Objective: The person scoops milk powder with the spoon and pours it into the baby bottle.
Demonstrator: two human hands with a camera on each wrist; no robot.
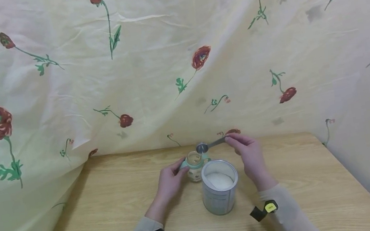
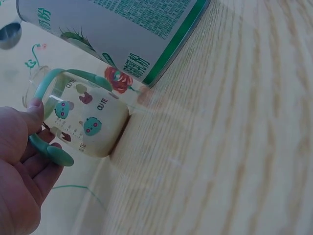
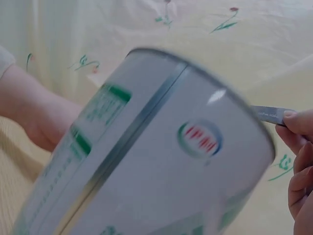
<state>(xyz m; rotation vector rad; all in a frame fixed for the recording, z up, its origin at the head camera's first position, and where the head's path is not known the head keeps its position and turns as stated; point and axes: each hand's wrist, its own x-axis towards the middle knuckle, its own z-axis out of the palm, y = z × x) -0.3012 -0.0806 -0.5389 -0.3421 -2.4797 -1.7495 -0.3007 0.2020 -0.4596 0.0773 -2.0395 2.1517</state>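
A clear baby bottle (image 1: pixel 195 171) with green handles and small cartoon prints stands upright on the table, with pale contents in its lower part in the left wrist view. My left hand (image 1: pixel 171 181) grips one of the green handles (image 2: pixel 51 152), thumb on top and fingers beneath. In my right hand (image 1: pixel 250 155) the handle of a grey metal measuring spoon (image 1: pixel 217 142) is pinched between thumb and fingers. The spoon's bowl is at the far right of the bottle's open mouth, apart from the table. An open tin (image 1: pixel 220 197) of white powder (image 1: pixel 219 180) stands in front, between my forearms.
The wooden table (image 1: pixel 114 217) carries the bottle and tin. A cream cloth with red flowers (image 1: pixel 149 76) hangs behind the table and down both sides. A black strap with a small device is on each wrist.
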